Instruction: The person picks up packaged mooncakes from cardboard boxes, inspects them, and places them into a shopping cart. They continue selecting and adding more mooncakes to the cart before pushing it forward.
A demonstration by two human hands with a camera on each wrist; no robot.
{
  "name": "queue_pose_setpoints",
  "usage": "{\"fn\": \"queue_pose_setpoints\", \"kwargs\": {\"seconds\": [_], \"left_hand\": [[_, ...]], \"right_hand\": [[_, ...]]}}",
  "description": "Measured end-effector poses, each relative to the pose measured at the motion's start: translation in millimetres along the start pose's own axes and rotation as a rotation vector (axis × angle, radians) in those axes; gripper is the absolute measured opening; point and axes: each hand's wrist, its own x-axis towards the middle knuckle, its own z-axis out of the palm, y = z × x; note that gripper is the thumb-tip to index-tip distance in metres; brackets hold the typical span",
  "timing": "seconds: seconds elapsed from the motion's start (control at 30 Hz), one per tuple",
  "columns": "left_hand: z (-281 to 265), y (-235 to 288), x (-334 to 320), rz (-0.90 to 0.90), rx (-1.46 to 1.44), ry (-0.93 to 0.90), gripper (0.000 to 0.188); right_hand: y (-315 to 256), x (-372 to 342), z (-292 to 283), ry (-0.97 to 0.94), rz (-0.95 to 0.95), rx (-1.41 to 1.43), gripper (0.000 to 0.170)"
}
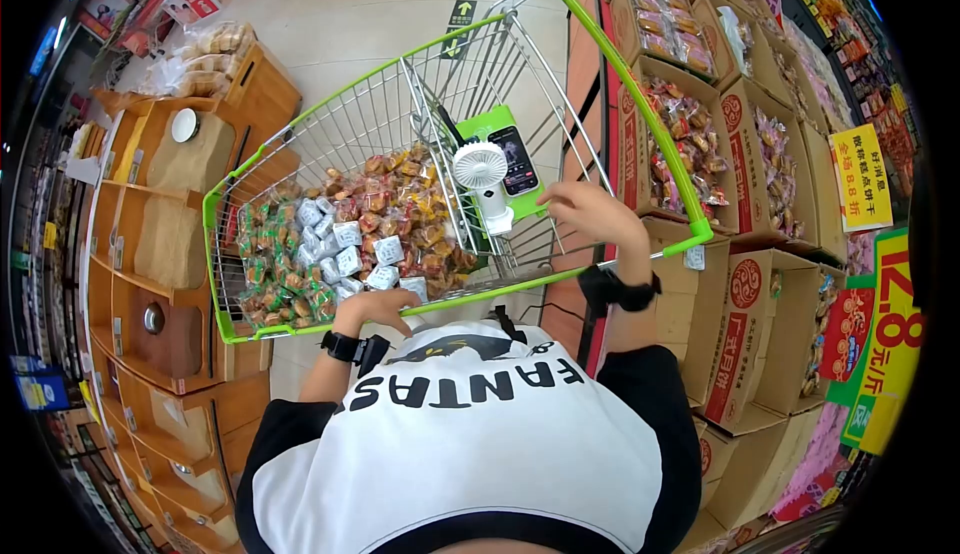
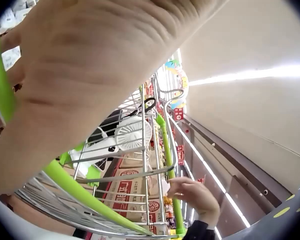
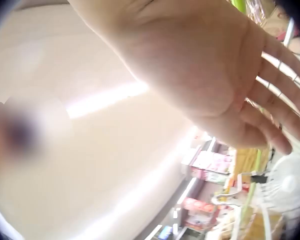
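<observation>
A shopping cart with a green rim [image 1: 330, 106] stands in front of me. Individually wrapped snacks fill its basket: green-wrapped ones [image 1: 268, 259], white ones [image 1: 348, 235] and red-and-yellow ones [image 1: 395, 189]. My left hand [image 1: 372, 309] lies at the near rim beside the white packets, its fingers reaching past the green rail in the left wrist view. With fingers spread, my right hand [image 3: 200, 65] hovers over the cart's green seat panel [image 1: 530, 204] and holds nothing. Near its fingertips are a white handheld fan [image 1: 484, 172] and a phone [image 1: 513, 162].
Cardboard boxes [image 1: 745, 344] of wrapped snacks line the right side. Wooden display shelves [image 1: 165, 234] stand to the left, with bagged bread [image 1: 215, 59] on top. The green cart handle [image 1: 640, 94] is on the right, near the boxes. A yellow price sign [image 1: 862, 176] hangs farther right.
</observation>
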Motion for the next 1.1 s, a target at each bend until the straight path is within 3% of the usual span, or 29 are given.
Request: {"fn": "queue_pose_setpoints", "kwargs": {"seconds": [0.1, 0.23, 0.3, 0.37, 0.4, 0.47, 0.5, 0.57, 0.6, 0.67, 0.87, 0.9, 0.97, 1.1], "left_hand": [[5, 4, 18, -0.069, 0.118, -0.062, 0.053], [4, -5, 30, -0.023, 0.046, -0.193, 0.05], [4, -11, 31, 0.031, -0.044, -0.219, 0.045], [0, -5, 29, 0.041, -0.075, -0.244, 0.046], [0, -5, 29, 0.022, -0.083, -0.247, 0.047], [2, -7, 28, -0.009, -0.103, -0.234, 0.049], [2, -5, 27, -0.005, -0.105, -0.242, 0.049], [0, 0, 25, -0.038, -0.111, -0.218, 0.049], [1, -1, 25, -0.043, -0.108, -0.215, 0.047], [-2, 5, 23, -0.041, -0.113, -0.219, 0.046], [-1, 5, 23, 0.006, -0.096, -0.192, 0.044], [-1, 6, 22, -0.006, -0.096, -0.197, 0.044], [-1, 6, 22, -0.004, -0.106, -0.193, 0.043], [2, 2, 24, -0.01, -0.128, -0.183, 0.042]], "right_hand": [[-64, -42, -24, -0.016, -0.38, 0.392, 0.022], [-114, -66, -38, -0.401, -0.907, 0.714, 0.027], [-138, -69, -34, -0.667, -1.054, 0.846, 0.032], [-154, -77, -28, -0.775, -1.028, 1.147, 0.024], [-161, -78, -18, -0.768, -1.018, 1.153, 0.024], [-172, -80, -2, -0.758, -1.284, 1.528, 0.033], [-172, -79, -8, -0.75, -1.277, 1.533, 0.033], [-174, -74, -27, -0.755, -1.237, 1.355, 0.018], [-176, -74, -20, -0.753, -1.232, 1.358, 0.018], [-181, -73, 0, -0.846, -1.4, 1.652, 0.031], [-184, -81, 7, -0.742, -1.416, 1.736, 0.028], [-182, -81, 1, -0.744, -1.414, 1.738, 0.028], [-175, -81, -14, -0.931, -1.236, 1.615, 0.027], [-177, -78, -10, -0.855, -1.302, 1.636, 0.027]]}}
